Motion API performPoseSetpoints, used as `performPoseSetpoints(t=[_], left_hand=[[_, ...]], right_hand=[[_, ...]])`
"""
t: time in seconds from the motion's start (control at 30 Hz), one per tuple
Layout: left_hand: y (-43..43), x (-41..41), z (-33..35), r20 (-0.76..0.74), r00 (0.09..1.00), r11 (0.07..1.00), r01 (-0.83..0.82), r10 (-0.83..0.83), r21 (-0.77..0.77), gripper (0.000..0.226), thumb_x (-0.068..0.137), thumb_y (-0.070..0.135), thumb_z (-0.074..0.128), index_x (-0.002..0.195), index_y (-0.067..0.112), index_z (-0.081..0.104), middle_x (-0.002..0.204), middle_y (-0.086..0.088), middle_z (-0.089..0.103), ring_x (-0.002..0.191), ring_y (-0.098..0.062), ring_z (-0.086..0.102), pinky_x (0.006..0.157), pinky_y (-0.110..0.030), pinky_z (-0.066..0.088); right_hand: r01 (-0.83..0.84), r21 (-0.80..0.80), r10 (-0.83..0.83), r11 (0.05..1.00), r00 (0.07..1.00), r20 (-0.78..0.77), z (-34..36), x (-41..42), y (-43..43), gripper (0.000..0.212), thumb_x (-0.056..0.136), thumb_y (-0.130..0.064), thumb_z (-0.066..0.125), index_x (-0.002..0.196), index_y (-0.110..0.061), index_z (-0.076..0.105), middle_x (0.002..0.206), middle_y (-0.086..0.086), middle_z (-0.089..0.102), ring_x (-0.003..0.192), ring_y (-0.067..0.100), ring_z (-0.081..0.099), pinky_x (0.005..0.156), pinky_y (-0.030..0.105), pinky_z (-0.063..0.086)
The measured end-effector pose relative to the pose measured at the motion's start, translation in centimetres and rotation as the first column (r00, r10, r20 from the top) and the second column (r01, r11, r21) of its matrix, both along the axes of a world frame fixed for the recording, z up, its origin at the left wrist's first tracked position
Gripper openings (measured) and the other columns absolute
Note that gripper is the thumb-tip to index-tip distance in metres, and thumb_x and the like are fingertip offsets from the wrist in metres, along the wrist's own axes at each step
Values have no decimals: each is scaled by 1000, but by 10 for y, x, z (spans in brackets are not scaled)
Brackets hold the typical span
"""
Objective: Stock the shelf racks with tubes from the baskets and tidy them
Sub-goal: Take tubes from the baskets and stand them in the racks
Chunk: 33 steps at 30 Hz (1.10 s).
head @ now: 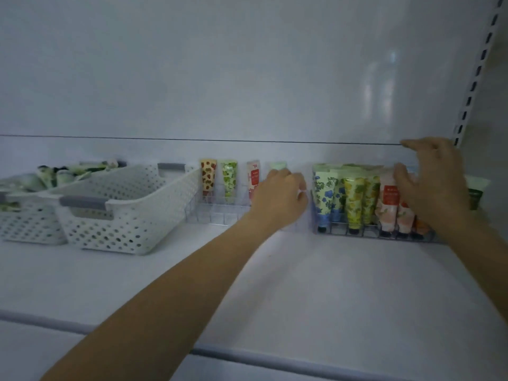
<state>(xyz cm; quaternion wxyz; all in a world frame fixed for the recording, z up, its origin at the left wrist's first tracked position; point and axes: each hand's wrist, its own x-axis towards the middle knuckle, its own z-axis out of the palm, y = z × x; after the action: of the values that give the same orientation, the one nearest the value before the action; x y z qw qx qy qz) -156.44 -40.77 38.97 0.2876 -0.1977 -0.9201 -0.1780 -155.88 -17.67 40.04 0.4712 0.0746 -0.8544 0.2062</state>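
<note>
- White shelf (pixel 302 284) stretches out in front of us, with a grey edge strip (pixel 275 358) along its near lip.
- Our two bare forearms reach forward over it toward the racks.
- Off to our left sit two white perforated baskets: the nearer basket (pixel 110 215) has grey handles, and the farther basket (pixel 27 224) holds a heap of green-and-white tubes (pixel 63 174), well apart from both hands.
- Our left hand (pixel 280 196) is at the right end of the clear left rack (pixel 220 213), fingers curled inward. A pale green-topped tube (pixel 277 165) shows just above the knuckles; we cannot tell whether the hand grips it.
- Standing upright in that rack, left of the hand, are a brown-spotted tube (pixel 208 178), a green-leaf tube (pixel 229 180) and a red-and-white tube (pixel 253 180).
- Our right hand (pixel 434 182) is spread wide and relaxed over the right end of the full right rack (pixel 371 232), holding nothing.
- That rack carries blue-flowered tubes (pixel 324 193), yellow-green tubes (pixel 354 199) and pink tubes (pixel 389 204), the pink ones just beside our thumb.
- Behind everything rises the white back panel (pixel 220 78), with a slotted upright (pixel 472 86) at far right.
</note>
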Motion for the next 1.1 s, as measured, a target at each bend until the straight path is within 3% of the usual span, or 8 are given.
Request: performPoseSetpoints(t=[0.17, 0.33, 0.47, 0.7, 0.83, 0.9, 1.03, 1.1], left_hand=[[-95, -11, 74, -34, 999, 998, -42, 40, -52, 21, 91, 20, 48, 108, 14, 60, 114, -3, 58, 103, -19, 52, 89, -36, 45], [-211, -29, 102, 49, 987, 972, -140, 152, -190, 19, 90, 21, 52, 106, 14, 61, 115, -3, 61, 88, -11, 48, 80, -25, 38], [-282, -39, 98, 170, 968, 941, -125, 185, -314, 17, 88, 24, 56, 104, 20, 61, 110, 3, 61, 83, -8, 50, 75, -21, 35], [-327, -63, 74, 348, 937, 929, 91, 43, -359, 17, 84, 27, 64, 100, 23, 61, 97, 14, 60, 78, 1, 56, 63, -6, 38], [-320, -75, 65, 543, 839, 856, 305, -34, -418, 23, 79, 33, 71, 98, 25, 62, 94, 15, 61, 72, 13, 54, 61, 2, 40], [-314, -80, 59, 666, 746, 810, 398, -13, -430, 29, 76, 38, 72, 100, 25, 62, 99, 12, 64, 78, 9, 58, 62, -1, 43], [-305, -85, 49, 805, 569, 701, 505, 168, -503, 41, 77, 47, 68, 108, 21, 61, 97, 9, 66, 90, -6, 62, 83, -24, 52], [-301, -87, 47, 827, 515, 658, 546, 225, -519, 34, 75, 51, 67, 97, 24, 64, 89, 12, 66, 87, -5, 63, 85, -27, 52]], right_hand=[[-233, 186, 232, 954, 972, 30, 41, -9, -101, 37, 92, -15, 54, 128, -7, 51, 122, 19, 50, 111, 35, 46, 87, 18, 23], [-532, 243, 492, 811, 846, 208, 52, -23, -222, 34, 95, -25, 48, 127, -17, 51, 122, 8, 52, 112, 20, 45, 88, 19, 27], [-660, 173, 548, 731, 720, 427, 47, -37, -296, 29, 94, -33, 47, 122, -24, 53, 118, -1, 52, 101, 7, 45, 84, 19, 31], [-686, 122, 471, 718, 607, 640, 30, -66, -350, 15, 86, -37, 59, 100, -31, 63, 102, -14, 62, 93, 3, 55, 85, 22, 44], [-704, 107, 412, 702, 524, 746, 36, -77, -355, 10, 77, -40, 68, 87, -37, 69, 90, -22, 66, 87, -8, 58, 84, 21, 47], [-706, 134, 353, 695, 497, 793, 39, -80, -356, 16, 75, -46, 67, 88, -38, 71, 92, -22, 67, 90, -7, 57, 86, 25, 49], [-731, 213, 170, 648, 411, 895, 47, -80, -364, 13, 75, -49, 66, 85, -43, 70, 92, -27, 66, 87, -14, 55, 72, 7, 44], [-761, 213, 99, 612, 341, 935, 47, -82, -369, 9, 76, -45, 67, 84, -42, 70, 94, -25, 66, 87, -13, 56, 71, 0, 43]])
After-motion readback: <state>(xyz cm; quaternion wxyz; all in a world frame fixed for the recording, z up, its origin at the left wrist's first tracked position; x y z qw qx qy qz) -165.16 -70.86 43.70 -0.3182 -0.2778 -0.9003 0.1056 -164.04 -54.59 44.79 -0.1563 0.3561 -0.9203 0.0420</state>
